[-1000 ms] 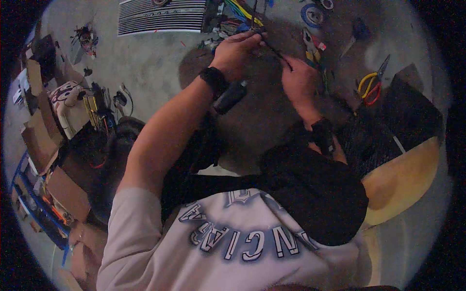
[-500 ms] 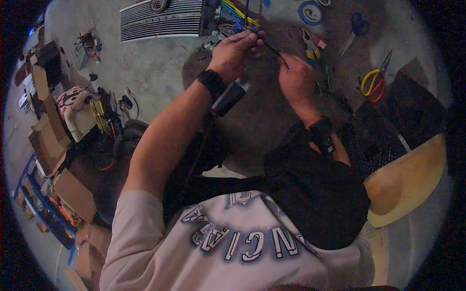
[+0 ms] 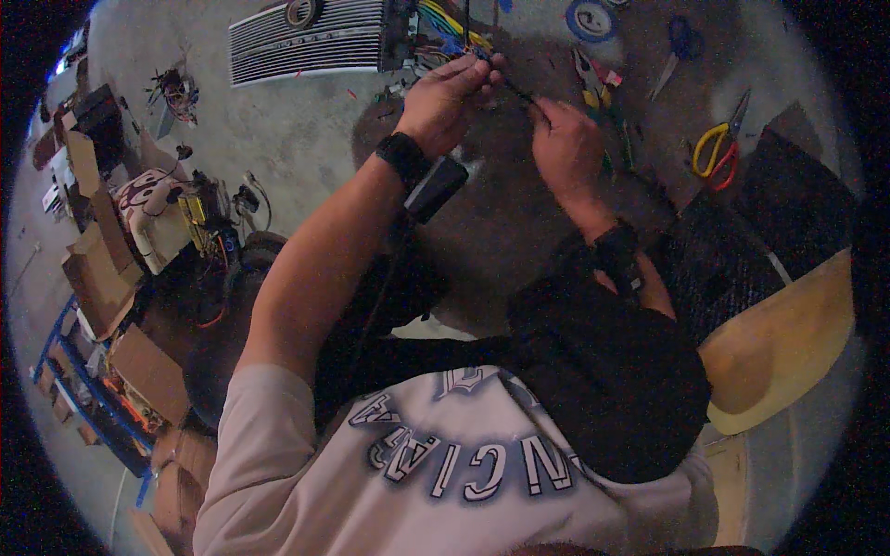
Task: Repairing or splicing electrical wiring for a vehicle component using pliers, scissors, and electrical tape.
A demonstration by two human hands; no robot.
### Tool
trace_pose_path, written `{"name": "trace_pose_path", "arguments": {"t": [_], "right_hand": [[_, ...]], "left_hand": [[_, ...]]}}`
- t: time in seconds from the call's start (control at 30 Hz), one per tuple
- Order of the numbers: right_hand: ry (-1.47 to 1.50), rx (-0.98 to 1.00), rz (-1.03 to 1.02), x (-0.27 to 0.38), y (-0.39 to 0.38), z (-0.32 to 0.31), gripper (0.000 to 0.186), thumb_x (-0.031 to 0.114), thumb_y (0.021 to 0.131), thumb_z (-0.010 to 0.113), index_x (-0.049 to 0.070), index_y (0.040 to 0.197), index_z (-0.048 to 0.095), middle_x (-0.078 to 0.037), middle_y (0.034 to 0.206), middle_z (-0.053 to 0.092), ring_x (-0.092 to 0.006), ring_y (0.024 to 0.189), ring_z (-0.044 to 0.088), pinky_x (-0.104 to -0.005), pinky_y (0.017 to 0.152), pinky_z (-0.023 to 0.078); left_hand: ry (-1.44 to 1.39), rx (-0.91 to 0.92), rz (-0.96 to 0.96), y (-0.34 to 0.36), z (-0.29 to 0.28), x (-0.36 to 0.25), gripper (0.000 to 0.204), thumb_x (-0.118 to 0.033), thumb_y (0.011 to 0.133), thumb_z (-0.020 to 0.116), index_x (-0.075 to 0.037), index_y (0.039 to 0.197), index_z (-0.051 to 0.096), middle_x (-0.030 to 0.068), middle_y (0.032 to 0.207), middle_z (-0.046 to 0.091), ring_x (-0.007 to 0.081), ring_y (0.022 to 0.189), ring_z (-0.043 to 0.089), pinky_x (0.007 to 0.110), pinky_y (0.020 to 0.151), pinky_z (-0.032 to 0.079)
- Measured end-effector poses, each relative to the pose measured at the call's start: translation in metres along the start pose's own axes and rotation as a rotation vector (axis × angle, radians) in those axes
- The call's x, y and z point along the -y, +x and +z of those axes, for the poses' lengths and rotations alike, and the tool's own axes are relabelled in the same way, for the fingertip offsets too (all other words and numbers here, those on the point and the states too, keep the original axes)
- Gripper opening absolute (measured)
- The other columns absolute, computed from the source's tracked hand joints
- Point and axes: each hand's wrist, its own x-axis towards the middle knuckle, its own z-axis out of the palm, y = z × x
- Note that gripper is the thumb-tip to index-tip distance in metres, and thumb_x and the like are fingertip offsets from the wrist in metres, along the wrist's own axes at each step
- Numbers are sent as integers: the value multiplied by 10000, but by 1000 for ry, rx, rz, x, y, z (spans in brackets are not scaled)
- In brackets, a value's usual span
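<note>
You had both hands raised in front of you, with a thin dark flexible strand stretched between their fingers. Your left hand had its thumb and forefinger pressed together on the strand's far end, its other fingers curled beneath. Your right hand was clamped on the near end, which disappeared between thumb and curled forefinger. From the left fingertips the strand slanted down and rightward to the right ones, its middle bare. A dark upright line rose beyond your left fingertips; whether it belonged to the strand, you cannot tell.

Just past those left fingertips lay a tangled bundle of yellow, green and blue wires, and left of it a pale slatted rectangular panel. Beyond your right fingers were metal pliers with yellow on the handles and a round blue-edged tape roll. Farther right of them lay dark-blue-handled scissors and scissors with yellow and red handles.
</note>
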Motion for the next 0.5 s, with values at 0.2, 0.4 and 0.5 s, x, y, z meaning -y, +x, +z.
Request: {"name": "trace_pose_path", "arguments": {"t": [0.2, 0.4, 0.5], "right_hand": [[53, 54, 40, 3, 5, -7, 153, 134, 811, 642, 25, 913, 676, -172, 827, 648, -368, 758, 621, -423, 648, 476], [74, 75, 62, -5, 5, -3, 163, 134, 815, 637, 22, 926, 677, -179, 858, 651, -371, 794, 622, -419, 669, 476], [74, 114, 68, -7, 7, -2, 161, 130, 821, 633, 21, 932, 676, -183, 863, 650, -370, 803, 623, -415, 675, 475]], "left_hand": [[-24, -3, -21, 5, -2, 3, 143, -58, 918, 552, 6, 1044, 578, 84, 1126, 622, 138, 903, 593, 242, 759, 493], [43, 17, -5, 7, 1, 3, 177, -72, 899, 590, -5, 1063, 581, 69, 1114, 633, 136, 912, 601, 247, 787, 499], [55, -24, 53, 6, 7, 3, 211, -79, 887, 613, -9, 1085, 586, 67, 1102, 643, 131, 904, 605, 243, 785, 497]]}}
